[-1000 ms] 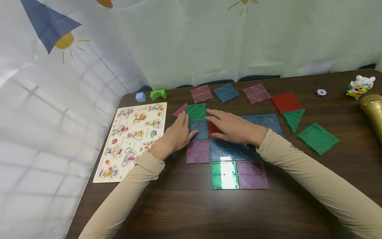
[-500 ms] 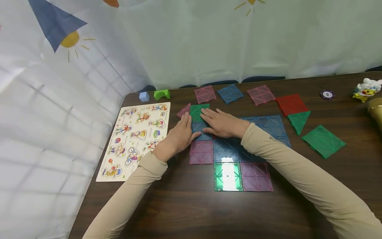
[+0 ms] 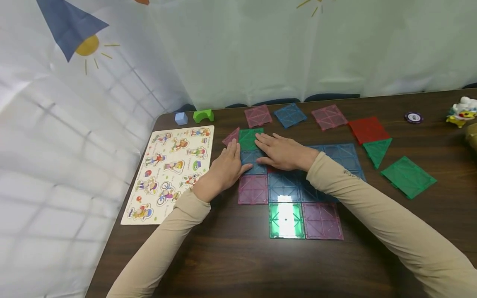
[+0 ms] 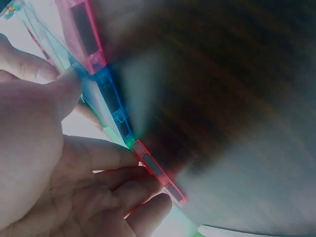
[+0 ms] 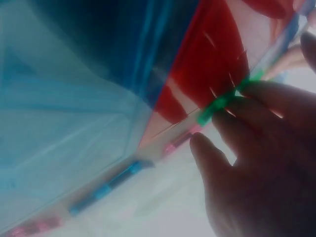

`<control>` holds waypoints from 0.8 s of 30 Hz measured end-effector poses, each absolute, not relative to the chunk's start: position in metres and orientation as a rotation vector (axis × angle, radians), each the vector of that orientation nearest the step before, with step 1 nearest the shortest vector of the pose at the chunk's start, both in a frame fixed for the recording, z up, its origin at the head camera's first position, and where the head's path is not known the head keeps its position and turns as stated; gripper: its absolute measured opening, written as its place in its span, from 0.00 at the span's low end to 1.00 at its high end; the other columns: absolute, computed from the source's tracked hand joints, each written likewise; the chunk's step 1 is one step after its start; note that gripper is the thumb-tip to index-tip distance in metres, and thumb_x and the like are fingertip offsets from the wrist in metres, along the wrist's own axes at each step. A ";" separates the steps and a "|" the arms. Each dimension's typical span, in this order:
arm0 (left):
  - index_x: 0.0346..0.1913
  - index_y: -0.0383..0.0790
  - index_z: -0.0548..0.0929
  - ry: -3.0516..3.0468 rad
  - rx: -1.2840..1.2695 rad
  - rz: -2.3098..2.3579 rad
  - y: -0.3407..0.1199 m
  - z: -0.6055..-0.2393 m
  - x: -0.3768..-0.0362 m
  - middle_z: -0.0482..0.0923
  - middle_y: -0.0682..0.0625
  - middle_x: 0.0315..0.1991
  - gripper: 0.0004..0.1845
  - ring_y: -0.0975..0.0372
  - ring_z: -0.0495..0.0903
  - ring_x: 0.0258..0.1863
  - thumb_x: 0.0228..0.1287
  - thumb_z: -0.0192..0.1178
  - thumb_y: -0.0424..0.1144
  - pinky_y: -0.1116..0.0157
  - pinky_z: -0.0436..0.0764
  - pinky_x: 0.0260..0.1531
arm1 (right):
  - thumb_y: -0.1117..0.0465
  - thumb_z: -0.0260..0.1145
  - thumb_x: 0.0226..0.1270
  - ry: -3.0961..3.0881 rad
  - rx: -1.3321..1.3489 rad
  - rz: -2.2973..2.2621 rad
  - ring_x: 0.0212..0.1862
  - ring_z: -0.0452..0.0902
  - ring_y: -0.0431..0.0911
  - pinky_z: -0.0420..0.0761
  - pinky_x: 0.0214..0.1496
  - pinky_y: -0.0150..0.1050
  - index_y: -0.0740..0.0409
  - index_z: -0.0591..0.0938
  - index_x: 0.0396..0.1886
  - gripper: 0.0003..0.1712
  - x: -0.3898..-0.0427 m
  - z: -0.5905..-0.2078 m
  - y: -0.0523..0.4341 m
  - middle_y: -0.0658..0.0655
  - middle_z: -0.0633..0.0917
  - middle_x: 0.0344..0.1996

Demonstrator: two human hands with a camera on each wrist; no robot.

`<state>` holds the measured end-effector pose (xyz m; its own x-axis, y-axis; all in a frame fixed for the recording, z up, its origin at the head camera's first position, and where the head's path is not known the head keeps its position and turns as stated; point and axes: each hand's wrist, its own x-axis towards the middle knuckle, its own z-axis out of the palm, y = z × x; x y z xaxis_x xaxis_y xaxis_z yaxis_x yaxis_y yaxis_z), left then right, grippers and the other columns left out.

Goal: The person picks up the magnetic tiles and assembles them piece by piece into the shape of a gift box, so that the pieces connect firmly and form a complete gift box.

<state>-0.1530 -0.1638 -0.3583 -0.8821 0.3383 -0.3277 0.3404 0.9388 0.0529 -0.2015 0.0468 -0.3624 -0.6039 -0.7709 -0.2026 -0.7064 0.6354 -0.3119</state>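
Note:
Translucent magnetic tiles lie joined flat on the table. My left hand [image 3: 222,169] rests along their left side, fingers straight and together, thumb toward the small blue square tile [image 3: 250,157]. Its fingertips touch the pink triangle tile [image 3: 232,135]; the left wrist view shows them at that tile's edge [image 4: 154,168]. My right hand [image 3: 285,153] lies palm down with fingers extended, their tips on or beside the green square tile [image 3: 246,138]. It covers most of a red tile [image 5: 212,64], seen in the right wrist view. Below are a pink square tile [image 3: 253,189] and blue tiles [image 3: 284,184].
Loose tiles lie behind and to the right, among them a red square [image 3: 370,129], a green triangle [image 3: 377,151] and a green square [image 3: 408,176]. A picture puzzle board [image 3: 169,178] is at left. Blocks [image 3: 203,116], a chip [image 3: 413,117] and a figurine [image 3: 462,111] stand farther back.
My right hand has moved left, from the red tile's area to the right side of the green square. My left hand stays by the pink triangle. The head view has shifted slightly.

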 end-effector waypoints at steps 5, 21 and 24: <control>0.79 0.18 0.50 2.774 0.525 0.045 -0.169 -0.355 -0.158 0.45 0.26 0.81 0.47 0.39 0.52 0.80 0.82 0.50 0.58 0.48 0.58 0.77 | 0.45 0.54 0.85 2.563 -1.200 -0.264 0.84 0.46 0.58 0.48 0.83 0.56 0.70 0.55 0.82 0.43 -0.201 -0.361 0.048 0.68 0.52 0.83; 0.79 0.20 0.54 2.813 0.795 -0.032 -0.157 -0.357 -0.138 0.48 0.28 0.81 0.42 0.43 0.49 0.82 0.83 0.52 0.53 0.49 0.55 0.78 | 0.48 0.56 0.85 2.529 -1.181 -0.318 0.84 0.44 0.58 0.53 0.82 0.56 0.69 0.54 0.83 0.42 -0.198 -0.365 0.063 0.68 0.50 0.83; 0.82 0.27 0.53 2.704 0.970 0.068 -0.140 -0.354 -0.113 0.44 0.32 0.83 0.42 0.46 0.46 0.83 0.83 0.50 0.55 0.51 0.54 0.79 | 0.50 0.56 0.85 2.532 -1.185 -0.311 0.84 0.44 0.58 0.54 0.81 0.57 0.69 0.53 0.83 0.41 -0.199 -0.364 0.065 0.67 0.50 0.83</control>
<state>-0.1130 -0.1400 -0.3543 -0.7405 0.6303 -0.2333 0.6177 0.7750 0.1333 -0.1987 0.0654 -0.3638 -0.6009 -0.7738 -0.2002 -0.7023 0.6308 -0.3301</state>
